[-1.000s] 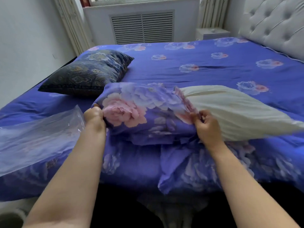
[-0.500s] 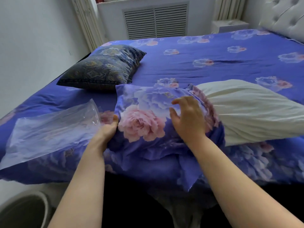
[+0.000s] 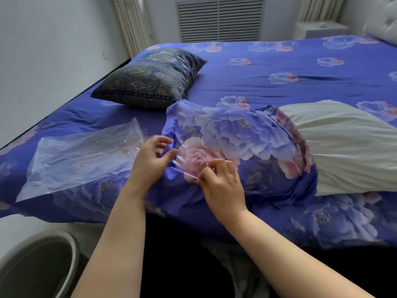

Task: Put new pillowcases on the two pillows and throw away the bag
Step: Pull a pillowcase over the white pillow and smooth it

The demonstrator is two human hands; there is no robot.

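- We found no brand, label or readable writing anywhere in the head view.
- Floral pillowcase (image 3: 234,143) was pulled partway over the white pillow (image 3: 348,151); it covered the left end, bunched in a ring at mid-pillow, and the right half of the pillow stayed bare.
- That pillow lay on the bed (image 3: 300,67) near the front edge, on the blue floral sheet.
- Right hand (image 3: 223,183) had fingers curled, pinching a fold of the pillowcase at the pink flower print on its near left side.
- Left hand (image 3: 152,160) had fingers spread and loosely bent at the pillowcase's left end; we could not tell whether it touched the fabric, and it held nothing that we could see.
- Clear plastic bag (image 3: 81,160) lay flat on the bed left of the pillowcase, just beside the left hand.
- Dark patterned pillow (image 3: 150,80) sat further back on the left, apart from the white one, with no floral case on it.
- A round bin (image 3: 43,263) showed on the floor at lower left, partly out of view.
- Against half a second earlier: the right hand had come off the top of the cased end down to its near side, and the left hand had let go of the left end and opened.
- The bag and the dark pillow stayed put; the view had tipped down and showed more of the bin.
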